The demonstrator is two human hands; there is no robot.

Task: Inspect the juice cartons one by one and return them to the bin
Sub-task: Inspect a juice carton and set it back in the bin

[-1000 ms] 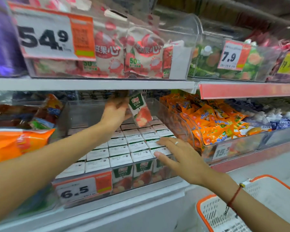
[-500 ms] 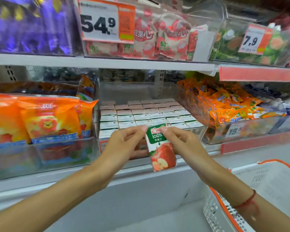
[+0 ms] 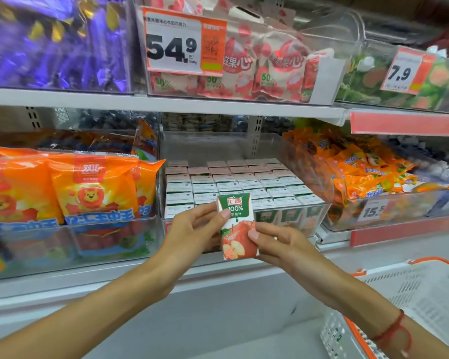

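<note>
A small apple juice carton [image 3: 236,226], green on top with red apples below, is held upright in front of the shelf, its printed front facing me. My left hand [image 3: 195,229] pinches its upper left edge between thumb and fingers. My right hand [image 3: 278,242] grips its lower right side, thumb on the front. Behind it stands the clear plastic bin [image 3: 319,182] with several rows of the same cartons [image 3: 244,182], white tops up.
Orange snack bags [image 3: 88,187] fill the bin to the left, and orange packets [image 3: 368,172] the bin to the right. An upper shelf [image 3: 166,102] with price tags hangs above. A white basket with an orange rim [image 3: 425,294] sits at the lower right.
My left hand lifted one carton out of the bin and drew it toward me. My right hand joined it, then slid from the carton's top corner down to its lower side.
</note>
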